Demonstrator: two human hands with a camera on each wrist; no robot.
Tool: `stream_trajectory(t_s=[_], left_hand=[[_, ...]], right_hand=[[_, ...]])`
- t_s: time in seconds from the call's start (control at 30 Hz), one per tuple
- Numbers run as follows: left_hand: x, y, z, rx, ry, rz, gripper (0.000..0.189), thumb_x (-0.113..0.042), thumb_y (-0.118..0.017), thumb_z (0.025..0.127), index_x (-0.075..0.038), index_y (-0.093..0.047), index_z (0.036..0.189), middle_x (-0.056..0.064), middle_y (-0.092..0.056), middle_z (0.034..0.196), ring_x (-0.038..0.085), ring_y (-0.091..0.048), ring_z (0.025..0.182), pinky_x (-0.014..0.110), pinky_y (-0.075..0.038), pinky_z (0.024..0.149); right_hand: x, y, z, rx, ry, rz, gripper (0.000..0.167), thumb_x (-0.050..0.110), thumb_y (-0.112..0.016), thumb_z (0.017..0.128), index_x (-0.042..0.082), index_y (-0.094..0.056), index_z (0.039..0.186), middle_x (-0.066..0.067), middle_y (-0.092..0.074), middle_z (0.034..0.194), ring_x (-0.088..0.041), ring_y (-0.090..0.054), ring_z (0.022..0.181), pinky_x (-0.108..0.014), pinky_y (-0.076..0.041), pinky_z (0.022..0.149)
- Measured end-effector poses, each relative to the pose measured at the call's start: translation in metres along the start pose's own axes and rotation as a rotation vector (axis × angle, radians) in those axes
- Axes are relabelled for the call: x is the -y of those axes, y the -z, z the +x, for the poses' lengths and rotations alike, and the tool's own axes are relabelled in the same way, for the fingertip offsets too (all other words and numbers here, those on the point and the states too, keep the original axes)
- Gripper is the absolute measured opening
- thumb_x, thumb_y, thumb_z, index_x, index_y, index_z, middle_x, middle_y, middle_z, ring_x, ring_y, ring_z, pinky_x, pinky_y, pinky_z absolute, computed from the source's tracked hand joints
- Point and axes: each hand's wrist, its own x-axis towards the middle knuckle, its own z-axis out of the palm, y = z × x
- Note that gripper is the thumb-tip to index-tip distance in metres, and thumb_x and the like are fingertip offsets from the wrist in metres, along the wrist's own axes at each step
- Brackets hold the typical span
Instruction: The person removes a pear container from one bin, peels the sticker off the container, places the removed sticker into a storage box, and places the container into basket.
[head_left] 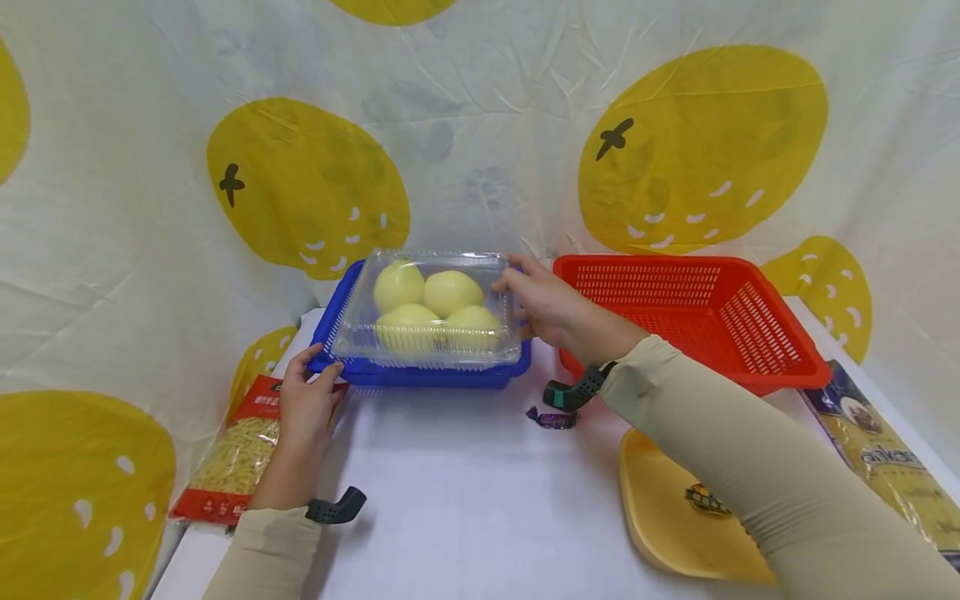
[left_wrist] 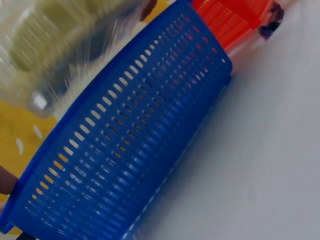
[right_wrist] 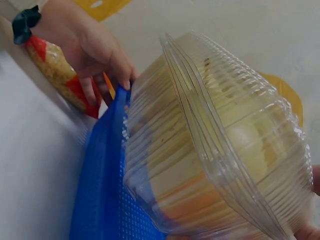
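Note:
A clear plastic clamshell box point(head_left: 487, 354) with several pale yellow-green round fruits point(head_left: 452, 292) inside is above the blue plastic basket point(head_left: 431, 377), tilted in the right wrist view. My right hand point(head_left: 551, 308) grips the box by its right end; only fingertips show at the edge of the right wrist view. My left hand point(head_left: 303, 408) pinches the basket's left front corner, thumb over the rim. From the left wrist, the basket's slotted side point(left_wrist: 145, 125) fills the view, with the blurred box point(left_wrist: 75, 40) over its rim.
A red basket point(head_left: 780, 333) stands at the right. Before it are a yellow tray point(head_left: 660, 533) holding a small wrapped item point(head_left: 705, 500) and a purple-wrapped candy point(head_left: 555, 418). A pasta bag point(head_left: 240, 454) lies left; a gold and dark packet point(head_left: 885, 454) lies right.

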Motion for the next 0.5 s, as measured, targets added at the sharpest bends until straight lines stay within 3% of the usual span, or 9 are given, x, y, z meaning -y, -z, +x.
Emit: stream_trajectory(t_s=[0.23, 0.5], left_hand=[[-0.001, 0.001, 0.0, -0.015, -0.001, 0.01, 0.056, -0.017, -0.065, 0.107, -0.031, -0.049, 0.159, 0.007, -0.042, 0.161, 0.027, -0.056, 0.131, 0.041, -0.052, 0.112], [0.005, -0.001, 0.002, -0.018, -0.066, -0.021, 0.055, -0.014, -0.063, 0.108, -0.025, -0.049, 0.16, 0.009, -0.046, 0.156, 0.024, -0.057, 0.125, 0.042, -0.053, 0.11]], right_hand=[[-0.002, -0.004, 0.03, -0.017, 0.008, 0.05, 0.071, 0.018, -0.055, 0.101, 0.03, -0.031, 0.166, -0.009, -0.031, 0.165, -0.052, -0.038, 0.143, -0.07, -0.045, 0.11], [-0.012, -0.011, 0.065, -0.041, 0.029, 0.047, 0.073, 0.019, -0.059, 0.098, 0.031, -0.034, 0.165, -0.009, -0.027, 0.168, -0.051, -0.04, 0.135, -0.062, -0.055, 0.094]])
